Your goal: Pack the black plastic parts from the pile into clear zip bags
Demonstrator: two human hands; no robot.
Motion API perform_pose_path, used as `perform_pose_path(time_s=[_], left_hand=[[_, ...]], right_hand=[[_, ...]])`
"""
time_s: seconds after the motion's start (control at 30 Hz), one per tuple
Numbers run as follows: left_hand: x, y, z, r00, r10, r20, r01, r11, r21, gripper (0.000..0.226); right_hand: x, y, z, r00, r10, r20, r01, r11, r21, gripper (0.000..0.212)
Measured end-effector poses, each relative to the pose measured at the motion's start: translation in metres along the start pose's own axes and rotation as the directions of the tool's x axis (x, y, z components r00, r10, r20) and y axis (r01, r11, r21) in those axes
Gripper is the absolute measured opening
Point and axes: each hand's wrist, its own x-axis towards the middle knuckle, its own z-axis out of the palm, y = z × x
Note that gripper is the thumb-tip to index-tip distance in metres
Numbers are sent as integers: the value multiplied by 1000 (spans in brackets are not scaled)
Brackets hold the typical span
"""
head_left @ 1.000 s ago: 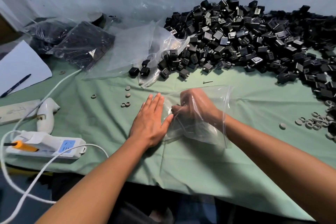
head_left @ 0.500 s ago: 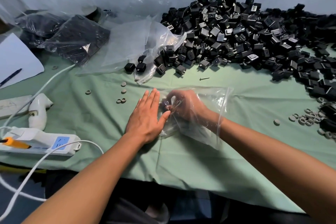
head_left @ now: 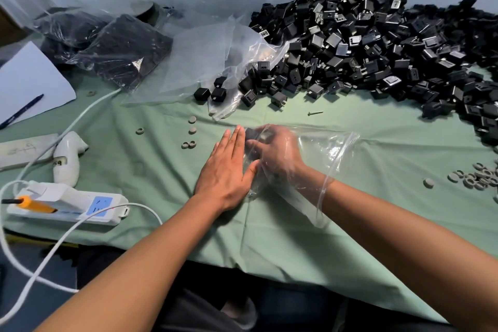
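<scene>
Green cloth covered the table (head_left: pixel 140 159), a pale sheet hanging behind. The pile of black plastic parts (head_left: pixel 377 51) lay far right, well apart from both hands. The clear zip bag (head_left: pixel 331 153) lay flat near centre, long axis left to right, mouth toward the right. The right hand (head_left: pixel 275 151) was inside it up to the wrist, fingers curled round a dark part (head_left: pixel 254 133) at the bag's closed left end. The left hand (head_left: pixel 229 170) pressed flat on that end from outside, fingers straight and together. Judged: the right hand, nearer the pile, must withdraw rightward along the bag's axis.
</scene>
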Motion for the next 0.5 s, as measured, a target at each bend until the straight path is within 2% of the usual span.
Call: perform_pose_path(time_s=[0.13,0.23,0.27,0.4,0.5], left_hand=[[0,1,0,1000,0,7,0,1000,-2,80],[-1,1,-1,1000,-5,8,5,1000,-12,82],[-1,1,-2,1000,-5,6,5,1000,-17,83],[-1,1,-2,1000,-3,0,3,1000,-20,84],[-2,1,-2,1000,-5,1,5,1000,-20,85]], right_hand=[[-1,0,6,999,22,25,-24,996,91,40],[1,0,-6,991,-56,122,67,994,-90,45],[-2,0,-10,989,-50,136,64,993,-95,47],[-10,5,-22,989,-122,87,131,986,-106,29],[-19,4,-20,975,-157,155,165,986,-37,20]])
